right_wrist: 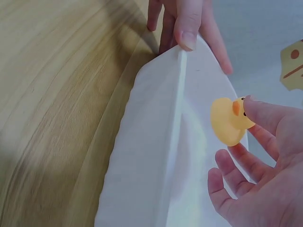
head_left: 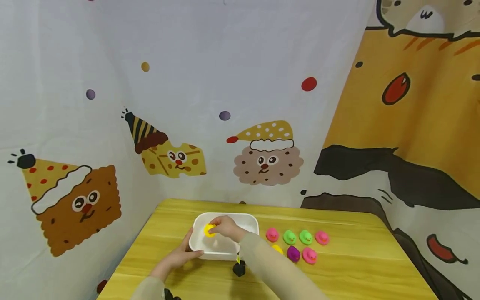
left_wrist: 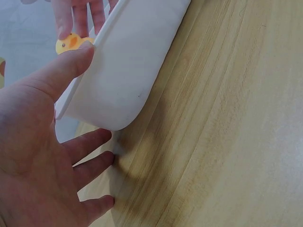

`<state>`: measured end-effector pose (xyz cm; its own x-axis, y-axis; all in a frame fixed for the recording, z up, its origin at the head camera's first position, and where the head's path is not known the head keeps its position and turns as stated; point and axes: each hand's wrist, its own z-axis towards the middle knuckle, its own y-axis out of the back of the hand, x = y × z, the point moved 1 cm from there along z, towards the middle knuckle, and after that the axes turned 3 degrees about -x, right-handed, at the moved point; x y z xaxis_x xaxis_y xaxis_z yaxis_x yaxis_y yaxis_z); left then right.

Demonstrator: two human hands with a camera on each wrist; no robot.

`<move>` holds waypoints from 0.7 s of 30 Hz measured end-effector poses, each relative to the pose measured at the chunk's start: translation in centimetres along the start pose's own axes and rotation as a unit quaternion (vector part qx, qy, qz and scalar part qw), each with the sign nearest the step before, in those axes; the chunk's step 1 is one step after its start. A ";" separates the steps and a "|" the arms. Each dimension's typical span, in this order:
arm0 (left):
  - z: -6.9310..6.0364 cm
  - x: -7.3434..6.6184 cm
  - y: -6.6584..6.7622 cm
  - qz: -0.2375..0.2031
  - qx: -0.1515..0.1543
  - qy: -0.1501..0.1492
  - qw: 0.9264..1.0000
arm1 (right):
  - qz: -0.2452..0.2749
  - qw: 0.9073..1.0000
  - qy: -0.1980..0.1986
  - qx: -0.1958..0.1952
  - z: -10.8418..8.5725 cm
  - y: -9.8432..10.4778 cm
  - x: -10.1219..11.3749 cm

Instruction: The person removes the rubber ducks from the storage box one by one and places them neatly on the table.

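Note:
A yellow rubber duck point(right_wrist: 226, 124) is pinched between the thumb and fingers of my right hand point(right_wrist: 265, 161). In the head view, the duck point(head_left: 209, 230) and the right hand point(head_left: 226, 228) are over the inside of a white plastic bin point(head_left: 245, 223). My left hand point(head_left: 182, 251) holds the bin's near left corner. Its thumb lies over the near rim, and its fingers are at the left side, as the left wrist view shows with the hand point(left_wrist: 38, 137) beside the bin wall point(left_wrist: 123, 66). No other duck shows in the visible part of the bin.
Right of the bin, pink ducks point(head_left: 272, 234), green ducks point(head_left: 290, 237), a purple object point(head_left: 293, 253) and a partly hidden yellow object point(head_left: 277, 248) stand on the wooden table point(head_left: 356, 266). A small black object point(head_left: 239, 268) lies before the bin. Behind hangs a printed cloth point(head_left: 225, 62).

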<state>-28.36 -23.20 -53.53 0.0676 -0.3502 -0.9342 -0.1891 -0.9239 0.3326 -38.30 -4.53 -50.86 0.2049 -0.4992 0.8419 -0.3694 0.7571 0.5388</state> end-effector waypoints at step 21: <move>-0.1 -0.4 0.1 0.010 -0.019 0.046 0.999 | -0.023 1.000 0.011 0.010 -2.6 4.1 0.3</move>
<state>-28.31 -23.13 -53.08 0.1552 -0.3791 -0.9122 -0.1533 -0.9215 0.3569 -37.43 -0.50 -48.34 0.2425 -0.5230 0.8171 -0.3775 0.7250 0.5761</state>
